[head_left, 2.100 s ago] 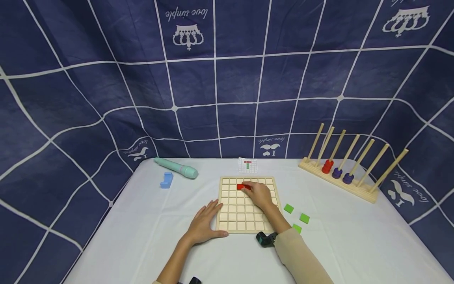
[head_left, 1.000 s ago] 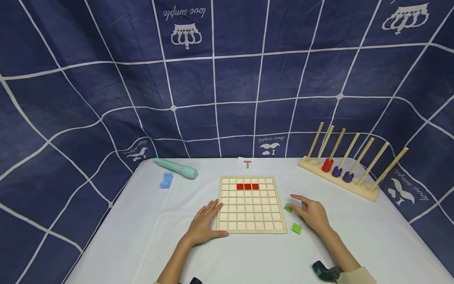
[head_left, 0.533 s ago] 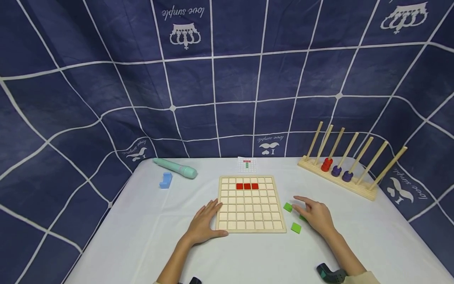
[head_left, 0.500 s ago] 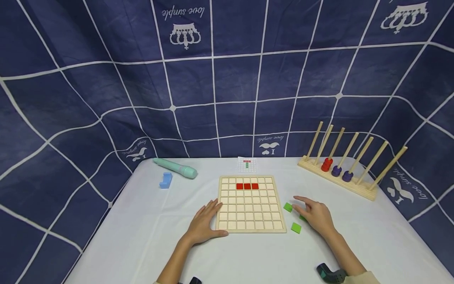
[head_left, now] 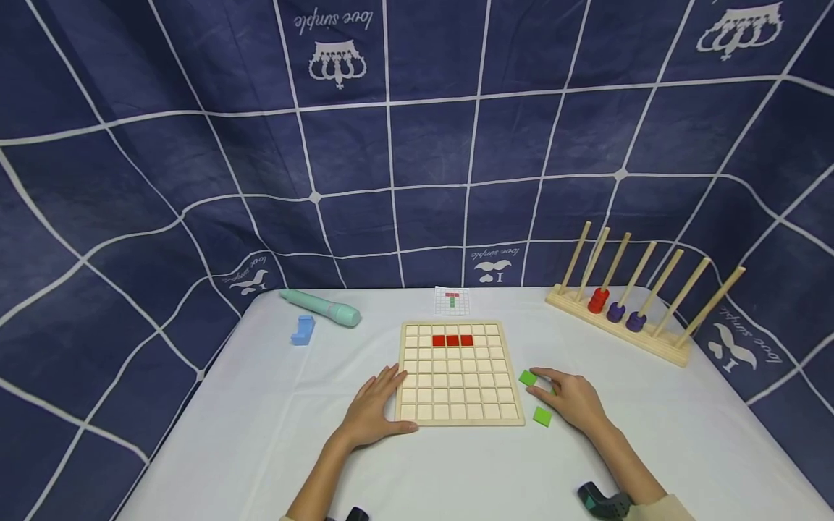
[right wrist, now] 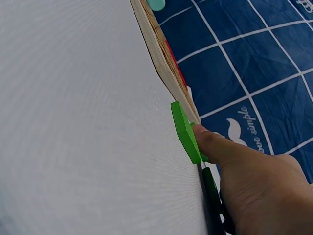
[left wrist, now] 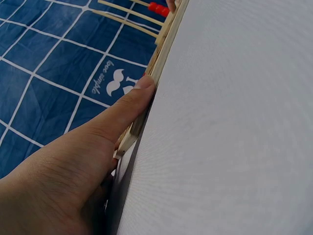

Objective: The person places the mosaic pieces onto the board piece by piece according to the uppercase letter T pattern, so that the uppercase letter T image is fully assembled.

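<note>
A pale wooden grid board (head_left: 459, 420) lies on the white table, with three red tiles (head_left: 452, 341) side by side in its second row. My left hand (head_left: 373, 411) rests at the board's near left corner, fingers straight along the left edge. Its thumb (left wrist: 143, 83) touches the front edge in the left wrist view. Right of the board, my right hand (head_left: 575, 399) has index finger and thumb spread at either side of a green tile (head_left: 527, 378). Nearer me lies another green tile (head_left: 542, 416); a third is mostly hidden under the right hand.
A small pattern card (head_left: 452, 301) lies behind the board. At the back left are a mint-green microphone-shaped object (head_left: 326, 307) and a blue plastic piece (head_left: 302, 331). A wooden peg stand (head_left: 651, 342) with red and purple beads occupies the back right, before a blue curtain (head_left: 430, 145).
My right hand set a third red tile on the board, then moved right to the green tiles. Just now its fingertips came down closer around the far green tile. The left hand stayed still.
</note>
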Tool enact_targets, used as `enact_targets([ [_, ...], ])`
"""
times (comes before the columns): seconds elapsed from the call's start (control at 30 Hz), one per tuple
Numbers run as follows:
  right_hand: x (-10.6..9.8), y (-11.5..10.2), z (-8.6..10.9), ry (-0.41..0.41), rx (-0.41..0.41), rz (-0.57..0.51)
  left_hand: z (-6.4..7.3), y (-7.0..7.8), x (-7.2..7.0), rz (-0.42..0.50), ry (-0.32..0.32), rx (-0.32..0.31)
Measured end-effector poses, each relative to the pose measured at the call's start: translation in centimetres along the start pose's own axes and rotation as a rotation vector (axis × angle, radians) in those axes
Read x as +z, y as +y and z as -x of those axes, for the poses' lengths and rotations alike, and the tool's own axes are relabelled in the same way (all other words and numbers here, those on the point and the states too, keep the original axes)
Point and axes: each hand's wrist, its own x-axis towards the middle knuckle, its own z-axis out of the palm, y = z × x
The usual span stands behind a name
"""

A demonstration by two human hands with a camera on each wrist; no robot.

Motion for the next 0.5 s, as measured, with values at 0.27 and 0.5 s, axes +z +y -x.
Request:
enact_targets([
  [0.27,-0.17,0.39,0.05,0.027,0.041,0.010,-0.02,0.17,-0.12,-0.002,-0.011,-0.012],
  [0.5,-0.30,0.41,0.06,0.039,0.028,0.000,-0.03,0.31,-0.28,-0.004,-0.012,-0.018],
])
